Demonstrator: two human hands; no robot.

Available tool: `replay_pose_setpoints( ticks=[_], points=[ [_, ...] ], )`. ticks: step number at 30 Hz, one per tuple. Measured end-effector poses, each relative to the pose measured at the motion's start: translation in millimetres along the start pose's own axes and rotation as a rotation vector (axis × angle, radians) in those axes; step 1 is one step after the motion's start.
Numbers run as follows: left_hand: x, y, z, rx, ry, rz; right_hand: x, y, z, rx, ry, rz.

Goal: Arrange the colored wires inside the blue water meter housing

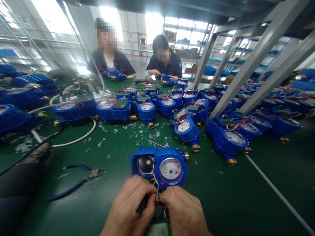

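Blue water meter (161, 165) on green table (221, 203), just beyond both hands. Left hand (129, 208) and right hand (184, 213) pinching thin coloured wires (156, 191) trailing from meter. Blue-handled pliers (78, 178) left of meter, apart from hands.

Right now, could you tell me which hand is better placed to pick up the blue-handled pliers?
Probably the left hand: the pliers lie on the green table on its side, while the right hand would have to cross over. Both hands' fingers pinch the meter's wires.
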State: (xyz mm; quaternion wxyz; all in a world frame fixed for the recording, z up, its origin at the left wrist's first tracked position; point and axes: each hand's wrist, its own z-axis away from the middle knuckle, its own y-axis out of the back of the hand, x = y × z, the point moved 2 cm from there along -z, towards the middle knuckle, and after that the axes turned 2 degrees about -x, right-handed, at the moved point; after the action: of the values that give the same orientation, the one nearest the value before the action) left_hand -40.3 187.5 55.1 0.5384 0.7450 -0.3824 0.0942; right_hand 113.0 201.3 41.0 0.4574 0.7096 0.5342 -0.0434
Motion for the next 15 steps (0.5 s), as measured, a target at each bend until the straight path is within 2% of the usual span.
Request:
replay_pose_setpoints(
  ticks=[3, 7, 11, 15],
  points=[
    [0.7, 0.0, 0.2, 0.011, 0.001, -0.008, 1.9, -3.1, 2.0, 0.063, -0.022, -0.003],
    [0.0, -0.8, 0.7, 0.028, 0.003, -0.020, 1.3, -3.6, -0.1, -0.015, -0.032, 0.001],
    [-0.8, -2.2, 1.0, 0.032, 0.025, -0.030, 0.6, -1.2, -2.3, 0.020, -0.044, -0.028],
    [0.5, -2.1, 0.1, 0.029, 0.045, -0.038, -0.7, 0.2, -4.2, -0.084, -0.052, -0.024]
  ],
)
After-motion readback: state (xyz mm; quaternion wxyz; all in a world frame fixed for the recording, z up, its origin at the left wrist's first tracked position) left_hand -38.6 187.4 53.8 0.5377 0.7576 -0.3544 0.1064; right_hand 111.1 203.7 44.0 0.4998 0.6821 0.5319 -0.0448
